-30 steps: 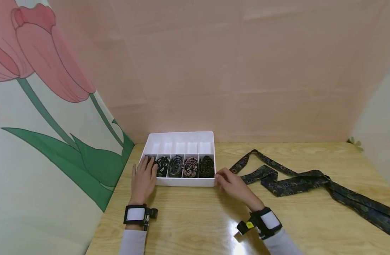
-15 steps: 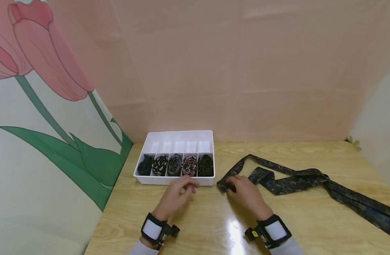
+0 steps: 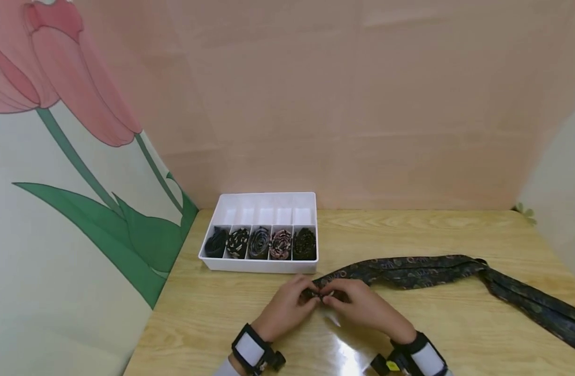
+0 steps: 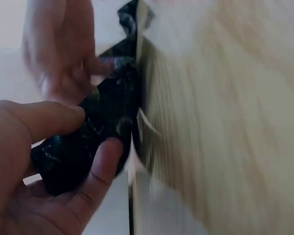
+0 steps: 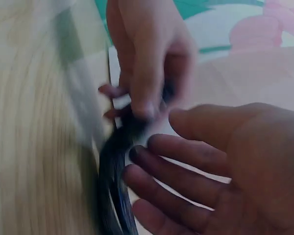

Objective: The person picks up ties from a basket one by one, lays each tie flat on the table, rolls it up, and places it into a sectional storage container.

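A dark patterned necktie (image 3: 423,271) stretches over the table from the right to both hands. My left hand (image 3: 286,305) grips its near end, folded or rolled between thumb and fingers in the left wrist view, where the tie (image 4: 108,105) looks black with small motifs. Close against it is my right hand (image 3: 364,308). In the right wrist view the fingers of my right hand (image 5: 186,171) are spread loosely beside the dark cloth, thumb apart, with no cloth seen between them. Whether its fingertips touch the tie is blurred.
Behind the hands stands a white divided box (image 3: 263,266). Its front row holds several rolled ties, among them a pinkish roll (image 3: 281,245). A peach backdrop (image 3: 339,104) rises behind the wooden table (image 3: 456,334), and a tulip-printed sheet (image 3: 80,172) hangs at left.
Both hands have left the box and come together in front of it. The tie's narrow end was drawn to the left hand, and the looped, zigzag part now lies straighter.
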Tool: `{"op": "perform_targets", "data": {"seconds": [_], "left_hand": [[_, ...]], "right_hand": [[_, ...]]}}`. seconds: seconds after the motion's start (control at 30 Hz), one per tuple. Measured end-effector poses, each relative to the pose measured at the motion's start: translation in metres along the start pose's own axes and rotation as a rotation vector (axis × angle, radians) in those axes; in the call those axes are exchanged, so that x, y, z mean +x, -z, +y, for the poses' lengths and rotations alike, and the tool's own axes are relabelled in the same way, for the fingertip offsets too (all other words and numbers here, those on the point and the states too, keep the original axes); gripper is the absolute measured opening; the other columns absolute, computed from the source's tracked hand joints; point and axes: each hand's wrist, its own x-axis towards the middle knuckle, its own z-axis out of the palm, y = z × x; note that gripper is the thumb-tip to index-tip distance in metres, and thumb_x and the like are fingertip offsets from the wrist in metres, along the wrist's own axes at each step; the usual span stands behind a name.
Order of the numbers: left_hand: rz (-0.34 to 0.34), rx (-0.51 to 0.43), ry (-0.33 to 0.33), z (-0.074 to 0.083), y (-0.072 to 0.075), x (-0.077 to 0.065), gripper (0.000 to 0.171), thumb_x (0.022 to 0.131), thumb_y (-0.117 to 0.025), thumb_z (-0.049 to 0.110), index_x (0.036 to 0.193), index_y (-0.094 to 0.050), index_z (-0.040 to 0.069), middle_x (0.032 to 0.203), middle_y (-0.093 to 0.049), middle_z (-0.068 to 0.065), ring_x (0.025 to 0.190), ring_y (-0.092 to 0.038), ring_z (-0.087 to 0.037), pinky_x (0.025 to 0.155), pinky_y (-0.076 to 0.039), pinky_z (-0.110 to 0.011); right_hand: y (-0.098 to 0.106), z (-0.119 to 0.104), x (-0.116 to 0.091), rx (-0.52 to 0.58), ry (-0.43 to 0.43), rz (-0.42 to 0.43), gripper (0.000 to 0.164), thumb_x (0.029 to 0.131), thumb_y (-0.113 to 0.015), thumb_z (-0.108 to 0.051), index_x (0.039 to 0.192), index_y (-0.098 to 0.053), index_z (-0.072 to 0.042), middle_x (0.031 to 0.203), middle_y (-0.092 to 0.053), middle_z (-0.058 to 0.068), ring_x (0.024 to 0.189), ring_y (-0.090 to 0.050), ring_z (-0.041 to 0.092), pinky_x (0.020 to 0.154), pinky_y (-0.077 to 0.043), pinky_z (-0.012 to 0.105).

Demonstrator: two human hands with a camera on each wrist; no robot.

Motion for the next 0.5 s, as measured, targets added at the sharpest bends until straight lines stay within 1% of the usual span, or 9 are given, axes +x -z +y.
{"op": "perform_targets", "data": {"seconds": [0.03,0.1,0.17,0.23,0.3,0.37,0.4,0.43,0.5], "left_hand": [[0.007,-0.017,0.013,-0.002,0.003,-0.001,0.016,0.099,-0.076,0.027,0.113,-0.073,0.021,0.121,-0.07,0.004,0.109,-0.065,-0.006,0.095,-0.056,-0.024],[0.016,-0.06,0.044,-0.006,0.01,-0.005,0.01,0.1,-0.076,0.03,0.106,-0.074,0.022,0.119,-0.071,0.005,0.108,-0.065,-0.007,0.094,-0.056,-0.026],[0.028,-0.089,0.073,-0.012,0.018,-0.011,0.007,0.101,-0.075,0.028,0.105,-0.074,0.022,0.119,-0.071,0.004,0.111,-0.066,-0.01,0.098,-0.056,-0.031],[0.042,-0.106,0.105,-0.018,0.025,-0.016,0.008,0.101,-0.074,0.02,0.109,-0.074,0.019,0.121,-0.068,0.003,0.115,-0.065,-0.014,0.102,-0.055,-0.036],[0.065,-0.099,0.138,-0.025,0.033,-0.021,0.02,0.1,-0.074,0.012,0.12,-0.072,0.015,0.126,-0.064,0.0,0.122,-0.064,-0.019,0.106,-0.054,-0.041],[0.088,-0.078,0.187,-0.031,0.04,-0.026,0.03,0.098,-0.076,0.009,0.127,-0.069,0.013,0.131,-0.061,-0.002,0.126,-0.062,-0.023,0.108,-0.053,-0.046],[0.099,-0.063,0.206,-0.034,0.043,-0.028,0.032,0.097,-0.076,0.009,0.129,-0.069,0.013,0.133,-0.061,-0.003,0.128,-0.062,-0.024,0.109,-0.053,-0.048],[0.108,-0.055,0.223,-0.037,0.046,-0.03,0.034,0.097,-0.077,0.01,0.129,-0.069,0.012,0.134,-0.062,-0.004,0.129,-0.062,-0.026,0.11,-0.052,-0.049],[0.122,-0.042,0.248,-0.044,0.053,-0.034,0.03,0.097,-0.078,0.01,0.126,-0.071,0.012,0.131,-0.067,-0.005,0.127,-0.064,-0.028,0.108,-0.053,-0.051]], "right_hand": [[0.005,0.002,-0.005,-0.006,-0.015,0.032,0.019,0.104,-0.07,-0.027,0.118,-0.077,-0.016,0.109,-0.078,-0.005,0.088,-0.068,0.001,0.075,-0.058,0.026],[0.016,0.008,-0.015,-0.04,-0.047,0.13,0.012,0.102,-0.072,-0.021,0.112,-0.078,-0.017,0.103,-0.077,-0.006,0.078,-0.063,-0.002,0.068,-0.054,0.024],[0.03,0.017,-0.025,-0.093,-0.097,0.243,0.01,0.101,-0.073,-0.016,0.11,-0.077,-0.017,0.101,-0.077,-0.004,0.073,-0.059,-0.002,0.063,-0.05,0.023],[0.045,0.029,-0.037,-0.156,-0.157,0.364,0.01,0.101,-0.073,-0.014,0.11,-0.077,-0.016,0.098,-0.078,0.0,0.07,-0.06,0.001,0.059,-0.048,0.023],[0.06,0.046,-0.049,-0.221,-0.212,0.465,0.012,0.102,-0.072,-0.013,0.113,-0.075,-0.013,0.099,-0.077,0.006,0.072,-0.064,0.009,0.057,-0.047,0.025],[0.074,0.066,-0.063,-0.318,-0.259,0.553,0.018,0.1,-0.071,-0.011,0.118,-0.072,-0.007,0.103,-0.074,0.014,0.078,-0.066,0.021,0.058,-0.047,0.03],[0.08,0.077,-0.07,-0.361,-0.29,0.587,0.023,0.099,-0.071,-0.008,0.121,-0.071,-0.004,0.108,-0.072,0.02,0.084,-0.065,0.03,0.061,-0.048,0.037],[0.084,0.09,-0.077,-0.404,-0.321,0.611,0.028,0.098,-0.07,-0.006,0.126,-0.068,0.0,0.114,-0.068,0.026,0.093,-0.063,0.039,0.067,-0.05,0.043],[0.092,0.115,-0.091,-0.49,-0.398,0.634,0.042,0.094,-0.067,-0.001,0.134,-0.06,0.009,0.126,-0.058,0.038,0.108,-0.054,0.054,0.082,-0.047,0.06]]}}
